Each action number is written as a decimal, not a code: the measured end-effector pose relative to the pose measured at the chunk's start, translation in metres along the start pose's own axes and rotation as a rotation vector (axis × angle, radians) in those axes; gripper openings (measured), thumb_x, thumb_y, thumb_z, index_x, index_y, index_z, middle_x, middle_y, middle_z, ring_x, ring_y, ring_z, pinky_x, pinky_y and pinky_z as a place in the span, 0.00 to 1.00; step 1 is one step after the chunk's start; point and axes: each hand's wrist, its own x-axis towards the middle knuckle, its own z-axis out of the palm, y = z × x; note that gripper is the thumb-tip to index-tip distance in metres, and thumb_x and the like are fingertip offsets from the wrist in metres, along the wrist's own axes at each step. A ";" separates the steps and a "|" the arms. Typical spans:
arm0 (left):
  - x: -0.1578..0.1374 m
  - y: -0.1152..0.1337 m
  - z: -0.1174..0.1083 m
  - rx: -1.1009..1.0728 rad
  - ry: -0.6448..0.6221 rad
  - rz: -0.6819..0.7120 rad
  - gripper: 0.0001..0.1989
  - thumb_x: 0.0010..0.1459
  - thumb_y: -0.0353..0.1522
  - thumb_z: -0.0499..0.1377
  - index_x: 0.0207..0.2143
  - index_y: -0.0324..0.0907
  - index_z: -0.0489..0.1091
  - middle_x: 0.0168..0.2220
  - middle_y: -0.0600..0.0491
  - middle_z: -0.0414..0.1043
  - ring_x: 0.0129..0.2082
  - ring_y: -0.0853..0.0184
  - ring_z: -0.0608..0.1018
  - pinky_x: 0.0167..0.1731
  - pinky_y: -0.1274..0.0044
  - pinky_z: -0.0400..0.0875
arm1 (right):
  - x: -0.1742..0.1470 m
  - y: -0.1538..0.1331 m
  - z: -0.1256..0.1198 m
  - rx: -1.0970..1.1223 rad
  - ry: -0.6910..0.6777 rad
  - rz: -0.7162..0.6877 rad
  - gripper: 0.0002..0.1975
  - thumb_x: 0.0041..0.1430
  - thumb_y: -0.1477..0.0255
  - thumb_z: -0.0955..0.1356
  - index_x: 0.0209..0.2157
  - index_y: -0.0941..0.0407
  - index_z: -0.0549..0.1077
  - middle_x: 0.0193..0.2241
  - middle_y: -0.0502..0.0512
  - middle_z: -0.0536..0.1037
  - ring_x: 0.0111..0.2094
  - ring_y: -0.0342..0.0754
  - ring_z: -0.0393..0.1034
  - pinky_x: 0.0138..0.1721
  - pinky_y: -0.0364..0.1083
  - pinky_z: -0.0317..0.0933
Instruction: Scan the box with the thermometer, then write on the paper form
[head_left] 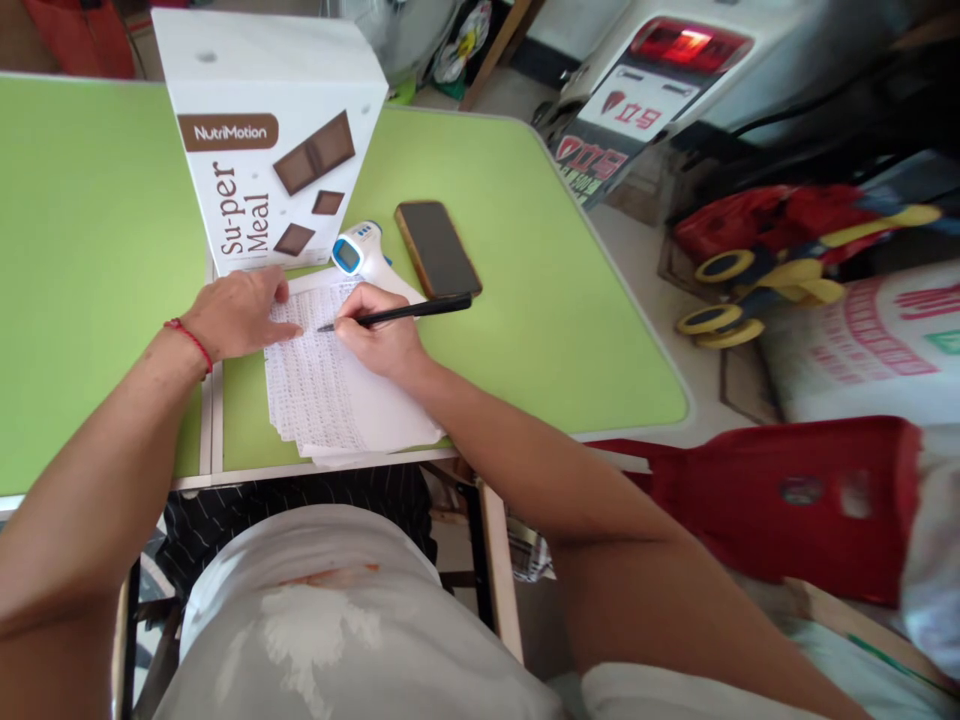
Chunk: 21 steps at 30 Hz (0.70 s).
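Two hands down on a stack of printed sheets (330, 390) lying on the green surface (525, 330); right hand (382, 335) with fingers (358, 305) pinched tight round a black pen (405, 313), tip touching the top sheet; left hand (236, 312) flat, fingers loosely spread, pressing the sheets' upper left corner, gripping nothing; just behind, a white NutriMotion box (270, 140) standing upright; beside it a white-and-blue thermometer (360, 255) and a dark phone (437, 248), both lying near the pen.
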 end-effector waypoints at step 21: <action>0.000 -0.001 0.000 -0.009 -0.007 -0.014 0.24 0.60 0.44 0.62 0.55 0.41 0.68 0.39 0.49 0.76 0.42 0.55 0.79 0.42 0.70 0.68 | 0.001 0.001 0.001 0.094 0.070 0.037 0.08 0.46 0.78 0.66 0.20 0.53 0.64 0.18 0.43 0.66 0.21 0.40 0.58 0.26 0.43 0.57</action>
